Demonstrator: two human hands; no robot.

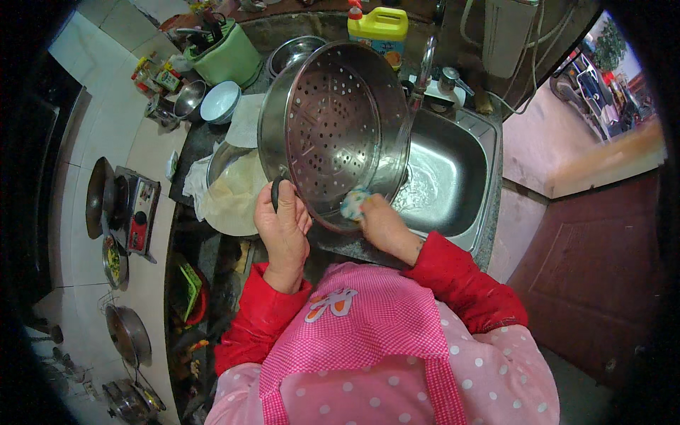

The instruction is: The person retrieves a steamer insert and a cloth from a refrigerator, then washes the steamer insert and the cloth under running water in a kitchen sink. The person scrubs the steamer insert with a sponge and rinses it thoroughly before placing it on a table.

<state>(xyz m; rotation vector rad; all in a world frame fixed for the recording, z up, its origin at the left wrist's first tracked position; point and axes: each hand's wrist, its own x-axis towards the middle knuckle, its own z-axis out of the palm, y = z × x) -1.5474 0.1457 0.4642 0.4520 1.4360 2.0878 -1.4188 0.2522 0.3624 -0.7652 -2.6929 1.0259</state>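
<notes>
A large stainless-steel steamer basket (334,111) with a perforated bottom is tilted up at the left side of the sink. My left hand (284,223) grips its dark side handle (276,194). Pressed to the inner wall near the lower rim is a white and blue-green scrubbing cloth or sponge (354,204), held in my right hand (385,223). Water runs from the faucet (426,69) down along the basket's right side. Under that stream, the steel sink basin (446,175) has a wet, rippled floor. The basket hides the basin's left part.
Left of the basket are a pale round liner (234,204) over a metal bowl, a white cloth (195,186) and a light-blue bowl (220,102). A yellow detergent jug (378,32) stands behind. Further left are a green knife holder (226,56), a portable stove (141,212) and pans (127,334).
</notes>
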